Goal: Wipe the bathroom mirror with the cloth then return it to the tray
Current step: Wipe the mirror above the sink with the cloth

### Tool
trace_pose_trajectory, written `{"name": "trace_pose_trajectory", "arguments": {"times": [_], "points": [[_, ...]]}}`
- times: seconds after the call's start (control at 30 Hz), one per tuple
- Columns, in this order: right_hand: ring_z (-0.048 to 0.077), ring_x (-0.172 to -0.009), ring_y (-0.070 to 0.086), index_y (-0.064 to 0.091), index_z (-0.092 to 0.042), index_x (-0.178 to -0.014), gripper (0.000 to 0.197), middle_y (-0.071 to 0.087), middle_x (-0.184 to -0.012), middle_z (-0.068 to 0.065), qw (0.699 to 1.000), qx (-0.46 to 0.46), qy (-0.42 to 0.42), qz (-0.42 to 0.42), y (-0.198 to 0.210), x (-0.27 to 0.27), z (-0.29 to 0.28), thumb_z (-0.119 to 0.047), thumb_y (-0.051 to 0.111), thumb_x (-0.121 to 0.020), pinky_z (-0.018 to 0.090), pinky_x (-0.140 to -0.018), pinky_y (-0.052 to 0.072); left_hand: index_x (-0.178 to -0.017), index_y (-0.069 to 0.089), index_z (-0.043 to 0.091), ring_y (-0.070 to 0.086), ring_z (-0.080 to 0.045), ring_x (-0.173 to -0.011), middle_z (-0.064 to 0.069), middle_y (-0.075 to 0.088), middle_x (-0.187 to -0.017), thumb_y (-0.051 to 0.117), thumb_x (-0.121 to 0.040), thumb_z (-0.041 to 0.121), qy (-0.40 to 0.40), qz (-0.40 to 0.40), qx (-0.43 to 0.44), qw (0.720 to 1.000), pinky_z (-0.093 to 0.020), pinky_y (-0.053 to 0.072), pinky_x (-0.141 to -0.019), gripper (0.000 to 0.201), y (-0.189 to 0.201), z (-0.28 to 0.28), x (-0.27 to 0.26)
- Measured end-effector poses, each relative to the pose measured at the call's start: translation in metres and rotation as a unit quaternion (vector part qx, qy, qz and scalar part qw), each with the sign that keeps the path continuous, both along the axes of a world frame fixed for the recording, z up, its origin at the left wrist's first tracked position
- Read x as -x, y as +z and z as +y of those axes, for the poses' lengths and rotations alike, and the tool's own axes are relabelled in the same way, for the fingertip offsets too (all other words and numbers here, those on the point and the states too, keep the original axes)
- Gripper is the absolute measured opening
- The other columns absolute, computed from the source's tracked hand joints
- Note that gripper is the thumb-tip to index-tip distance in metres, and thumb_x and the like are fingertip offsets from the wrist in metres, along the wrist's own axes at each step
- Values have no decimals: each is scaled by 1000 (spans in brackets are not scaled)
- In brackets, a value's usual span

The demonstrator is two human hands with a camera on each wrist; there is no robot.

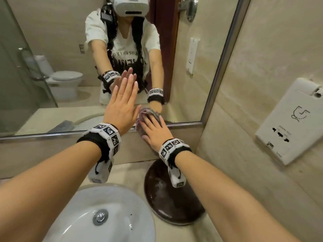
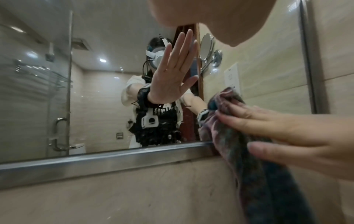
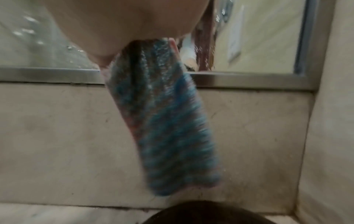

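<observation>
My left hand (image 1: pixel 122 100) lies flat on the mirror (image 1: pixel 52 49) with its fingers straight and together; its palm (image 2: pixel 210 15) fills the top of the left wrist view. Just to its right, my right hand (image 1: pixel 155 131) presses a blue-and-pink cloth (image 1: pixel 139 130) against the mirror's lower metal frame (image 2: pixel 114 157), fingers extended over the cloth (image 2: pixel 249 174). The rest of the cloth (image 3: pixel 168 128) hangs down the beige wall below my right palm (image 3: pixel 114 30). A round dark brown tray (image 1: pixel 167 206) sits on the counter under my right wrist, with its rim (image 3: pixel 210 215) directly beneath the cloth.
A white sink (image 1: pixel 104 215) with a metal drain is set in the counter left of the tray. The beige side wall at the right carries a white socket panel (image 1: pixel 293 119). The mirror reflects a person, a toilet and a glass shower door.
</observation>
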State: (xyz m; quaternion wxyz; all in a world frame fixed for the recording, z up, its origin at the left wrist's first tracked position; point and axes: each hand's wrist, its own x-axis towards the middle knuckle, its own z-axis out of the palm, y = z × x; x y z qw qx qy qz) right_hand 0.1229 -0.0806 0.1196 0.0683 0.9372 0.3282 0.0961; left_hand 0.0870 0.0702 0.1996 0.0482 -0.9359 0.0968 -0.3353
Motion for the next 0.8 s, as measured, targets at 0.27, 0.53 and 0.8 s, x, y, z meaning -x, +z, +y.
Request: {"name": "trace_pose_trajectory", "arguments": {"times": [0.27, 0.53, 0.8], "points": [[33, -146, -2, 4, -2, -149, 66, -1, -156, 24, 827, -451, -334, 34, -5, -21, -39, -31, 35, -99, 40, -120, 1, -149, 6, 6, -4, -23, -145, -14, -2, -158, 30, -97, 38, 42, 39, 3, 998, -39, 1, -118, 65, -17, 32, 14], [35, -145, -4, 0, -4, -149, 68, -6, -157, 21, 968, -203, -144, 29, -33, 6, 12, -35, 34, -99, 45, -119, 2, -148, 11, 4, 2, -25, -145, -15, 5, -157, 23, -93, 39, 31, 45, -1, 999, -41, 6, -118, 67, -28, 24, 10], [22, -146, -11, -5, -9, -149, 69, -15, -157, 11, 986, -152, -51, 55, -48, 5, 5, -34, 35, -99, 36, -117, -6, -148, 13, 2, 2, -25, -145, -16, 6, -157, 21, -94, 40, 17, 55, -27, 998, -35, -6, -116, 66, -36, 11, 5]]}}
